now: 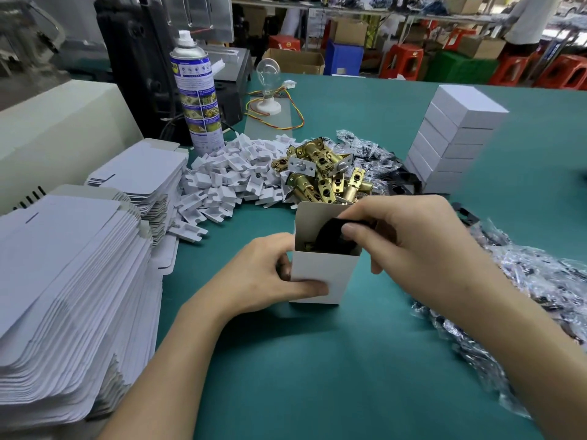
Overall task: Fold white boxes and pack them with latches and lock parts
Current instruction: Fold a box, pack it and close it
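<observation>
Mid-table, the left hand clamps the upright white box; the right hand pinches a black part directly above its open mouth.

We see a green table under even light, a beige machine at its left, and beyond it red stools, cardboard cartons and shelving.
</observation>
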### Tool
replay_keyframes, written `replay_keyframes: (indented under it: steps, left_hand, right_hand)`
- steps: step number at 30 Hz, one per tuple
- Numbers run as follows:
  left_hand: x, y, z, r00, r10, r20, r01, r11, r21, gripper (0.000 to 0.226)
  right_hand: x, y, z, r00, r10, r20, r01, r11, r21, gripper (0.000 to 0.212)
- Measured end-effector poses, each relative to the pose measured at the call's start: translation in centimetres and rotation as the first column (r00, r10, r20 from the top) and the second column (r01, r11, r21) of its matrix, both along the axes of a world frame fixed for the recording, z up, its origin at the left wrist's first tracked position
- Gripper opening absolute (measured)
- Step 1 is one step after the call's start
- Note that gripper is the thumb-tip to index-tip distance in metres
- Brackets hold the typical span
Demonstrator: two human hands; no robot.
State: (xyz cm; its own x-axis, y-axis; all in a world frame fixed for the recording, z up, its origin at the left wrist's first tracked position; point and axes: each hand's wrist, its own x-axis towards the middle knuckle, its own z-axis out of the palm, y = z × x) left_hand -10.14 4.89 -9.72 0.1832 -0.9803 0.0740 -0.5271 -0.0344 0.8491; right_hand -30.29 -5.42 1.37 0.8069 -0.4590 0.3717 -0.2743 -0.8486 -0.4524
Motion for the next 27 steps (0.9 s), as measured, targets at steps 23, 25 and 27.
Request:
replay_keyframes:
  steps: [23, 25, 27]
  left_hand:
    - [-0.7, 0.3, 0.9, 0.997, 0.012, -0.080, -0.015, 0.999, -0.035, 0.024]
    - [-0.9, 0.2, 0.9, 0.998, 0.025, -0.064, -0.028, 0.998, -0.053, 0.028]
    - [-1.1, 0.0, 0.9, 0.997, 0.039, -0.065, -0.043, 0.997, -0.058, 0.028]
  right_hand:
    - [-2.9, -5.3, 0.4, 0.874, -0.297, -0.385, 0.264, 0.955, -0.137, 0.006]
    - [-3.3, -5.7, -0.4, 0.772, -0.298, -0.561, 0.220, 0.954, -0.204, 0.005]
    - [-3.5, -5.8, -1.6, 0.716, -0.311, -0.626, 0.185, 0.948, -0.260, 0.019]
